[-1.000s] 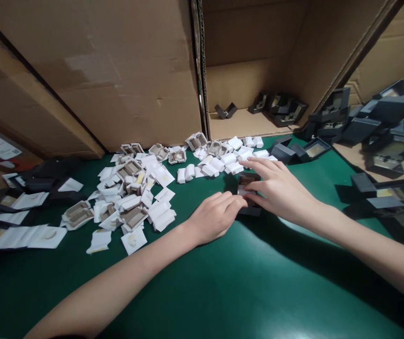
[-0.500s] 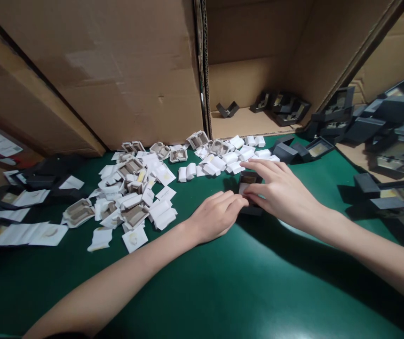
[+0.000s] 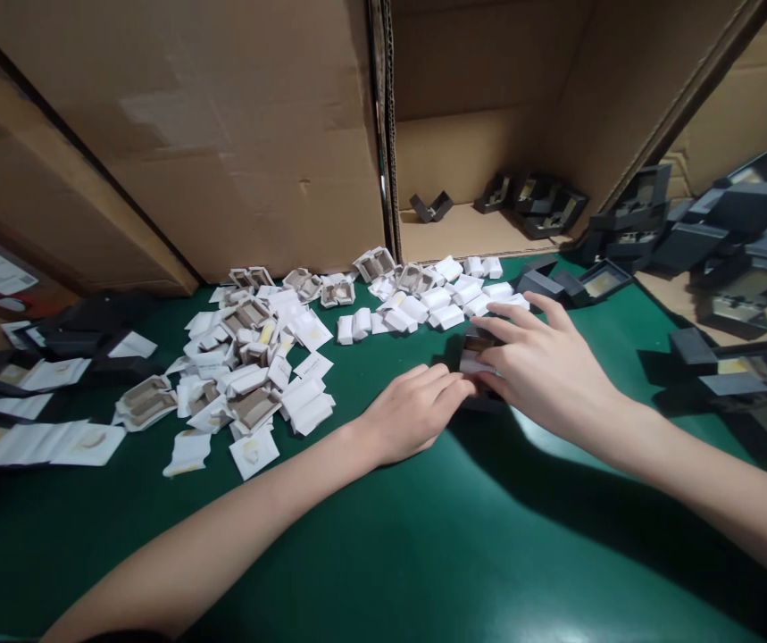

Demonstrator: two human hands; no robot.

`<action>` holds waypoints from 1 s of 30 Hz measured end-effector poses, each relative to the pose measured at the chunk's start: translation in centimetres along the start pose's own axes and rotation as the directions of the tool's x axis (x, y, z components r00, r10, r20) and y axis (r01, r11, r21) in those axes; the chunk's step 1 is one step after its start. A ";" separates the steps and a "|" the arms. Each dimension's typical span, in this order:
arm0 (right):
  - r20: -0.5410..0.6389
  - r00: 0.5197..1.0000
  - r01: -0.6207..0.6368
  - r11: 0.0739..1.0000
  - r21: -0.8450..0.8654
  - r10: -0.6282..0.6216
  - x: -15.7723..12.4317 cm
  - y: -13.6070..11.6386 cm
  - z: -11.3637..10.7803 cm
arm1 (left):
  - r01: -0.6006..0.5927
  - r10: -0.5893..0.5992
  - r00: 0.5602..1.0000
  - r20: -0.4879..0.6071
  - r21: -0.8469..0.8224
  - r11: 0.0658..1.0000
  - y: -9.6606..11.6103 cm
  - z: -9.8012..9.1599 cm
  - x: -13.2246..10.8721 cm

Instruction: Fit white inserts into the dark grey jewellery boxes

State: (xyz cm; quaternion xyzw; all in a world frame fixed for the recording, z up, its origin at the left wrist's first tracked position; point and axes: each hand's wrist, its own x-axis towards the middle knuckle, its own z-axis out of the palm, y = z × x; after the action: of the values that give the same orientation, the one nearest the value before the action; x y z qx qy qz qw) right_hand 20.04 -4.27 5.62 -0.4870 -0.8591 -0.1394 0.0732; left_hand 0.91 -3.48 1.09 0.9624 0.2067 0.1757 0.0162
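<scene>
A small open black box [image 3: 479, 338] stands on the green tabletop between my two hands. My left hand [image 3: 416, 411] is closed at the box's near left edge, its fingers curled against it. Over the box's right side arches my right hand [image 3: 550, 364], thumb and fingertips closed at a white paper insert [image 3: 470, 363] in the box. Those fingers partly hide the insert and the interior. Beyond my hands lies a row of folded white paper pieces [image 3: 446, 317].
More white and grey-brown paper inserts [image 3: 254, 406] are heaped to the left. Black boxes with white paper strips [image 3: 54, 445] lie at far left. Tall cardboard cartons [image 3: 276, 134] wall the back; one open carton [image 3: 463, 246] holds several black boxes. Others pile up [image 3: 751, 210] at right.
My right hand has shifted slightly to the right and its fingers have come lower over the box. The box has moved slightly right, and my left hand follows it closely.
</scene>
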 end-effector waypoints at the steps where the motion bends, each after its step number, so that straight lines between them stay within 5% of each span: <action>1: 0.027 1.000 -0.005 1.000 -0.011 0.005 0.1 -0.2 -0.3 | 0.007 -0.007 1.000 0.003 -0.010 1.000 0.1 0.0 0.0; 13: 0.323 0.945 -0.039 0.999 -0.029 0.047 0.5 -0.1 -1.6 | 0.015 -0.023 0.997 -0.080 -0.095 0.995 1.4 -0.1 0.2; 30: 0.270 0.960 -0.103 0.991 0.086 0.077 0.2 1.2 -0.1 | 0.047 -0.053 0.995 -0.085 -0.076 0.996 0.8 -0.6 0.1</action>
State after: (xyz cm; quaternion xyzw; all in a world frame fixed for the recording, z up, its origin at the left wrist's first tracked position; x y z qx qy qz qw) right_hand 20.97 -3.53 6.02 -0.5356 -0.8440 -0.0265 -0.0124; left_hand 1.12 -4.15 1.75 0.9470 0.2247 0.2245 0.0473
